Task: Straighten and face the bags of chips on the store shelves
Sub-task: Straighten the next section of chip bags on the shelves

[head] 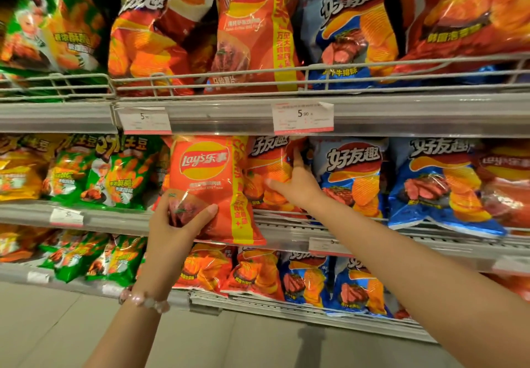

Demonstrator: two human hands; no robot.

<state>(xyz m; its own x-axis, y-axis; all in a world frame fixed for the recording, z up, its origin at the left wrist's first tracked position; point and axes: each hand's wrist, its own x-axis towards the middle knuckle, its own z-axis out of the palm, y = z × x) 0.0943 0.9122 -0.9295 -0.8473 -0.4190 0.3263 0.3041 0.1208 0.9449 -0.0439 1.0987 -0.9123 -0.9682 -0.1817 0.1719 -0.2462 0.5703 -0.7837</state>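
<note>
The orange Lay's bag [206, 184] stands at the front of the middle shelf [372, 235], its lower part hanging over the shelf edge, with its logo towards the aisle. The left hand [175, 224] has its grip around the lower left corner of this bag: the fingers are curled behind the edge and the thumb is pressed on the front. I think it is held low so that the bag can be turned or set upright without covering the printed face.

The right hand [298, 184] lies with almost straight fingers against the red-orange bag [269, 172] just beside it, one finger pointing up along its right edge; it holds nothing. Probably it keeps this neighbour back to make room in the row.

The bags are thin glossy film, puffed with air like pillows, so they wrinkle, catch the light and lean easily. The blue bags [352, 178] at the right lean forward too. The upper shelf has a wire rail [200, 80] that stops the bags, and paper price tags [302, 118] sit in its plastic strip.
</note>
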